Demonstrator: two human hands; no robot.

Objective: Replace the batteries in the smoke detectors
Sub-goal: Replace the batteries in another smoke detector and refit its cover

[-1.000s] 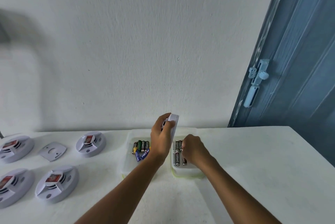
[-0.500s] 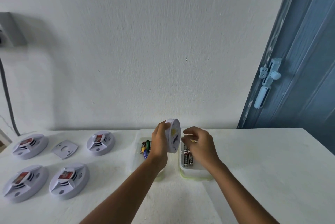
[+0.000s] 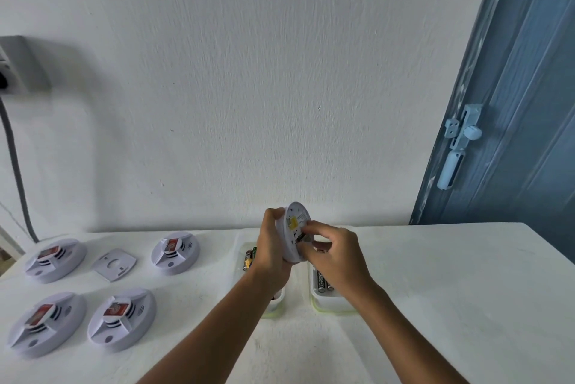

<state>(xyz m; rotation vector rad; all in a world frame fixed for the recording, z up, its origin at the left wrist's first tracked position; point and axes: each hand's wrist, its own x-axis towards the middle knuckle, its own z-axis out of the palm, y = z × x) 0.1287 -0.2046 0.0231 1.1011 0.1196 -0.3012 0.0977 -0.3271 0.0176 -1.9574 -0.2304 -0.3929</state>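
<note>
The left hand (image 3: pixel 273 254) grips a round white plastic smoke detector (image 3: pixel 295 229) on edge above the white surface (image 3: pixel 435 290), its back facing right; the right hand (image 3: pixel 337 259) has fingers curled at the detector's battery bay, pinching a dark battery (image 3: pixel 322 246); two clear plastic trays of batteries, left (image 3: pixel 247 257) and right (image 3: pixel 320 287), sit below the hands; four more white detectors (image 3: pixel 121 320) and a white mounting plate (image 3: pixel 113 264) lie at left.

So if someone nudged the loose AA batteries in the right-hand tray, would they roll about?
Probably only a little. The batteries are round cylinders, so apt to roll, but the tray has raised walls that should stop them. They lie side by side, likely damping movement.
</note>
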